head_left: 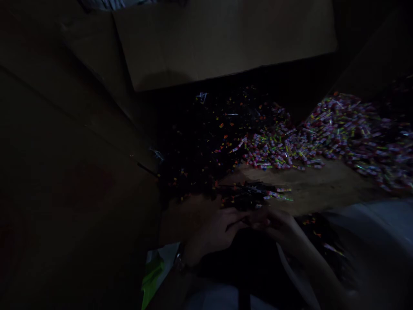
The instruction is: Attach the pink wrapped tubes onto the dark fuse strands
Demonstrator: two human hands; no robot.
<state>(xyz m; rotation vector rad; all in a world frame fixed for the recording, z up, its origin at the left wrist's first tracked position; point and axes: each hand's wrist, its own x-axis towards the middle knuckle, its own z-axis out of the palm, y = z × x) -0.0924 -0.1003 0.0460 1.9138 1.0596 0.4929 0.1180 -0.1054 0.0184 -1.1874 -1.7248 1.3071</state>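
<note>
Dim floor, candy pile (322, 137) beyond fingers (254, 217)

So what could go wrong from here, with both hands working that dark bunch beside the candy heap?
The scene is very dim: the left hand and right hand meet over a dark bundle, so a slip may go unseen. The loose wrapped candies lie heaped close by and could scatter if nudged. Strays near the cardboard box may get lost in shadow.

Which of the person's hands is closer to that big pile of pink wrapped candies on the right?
The right hand. It sits just below the near edge of the candy pile, while the left hand lies farther left, beside it, close to the darker scattered pieces.
</note>
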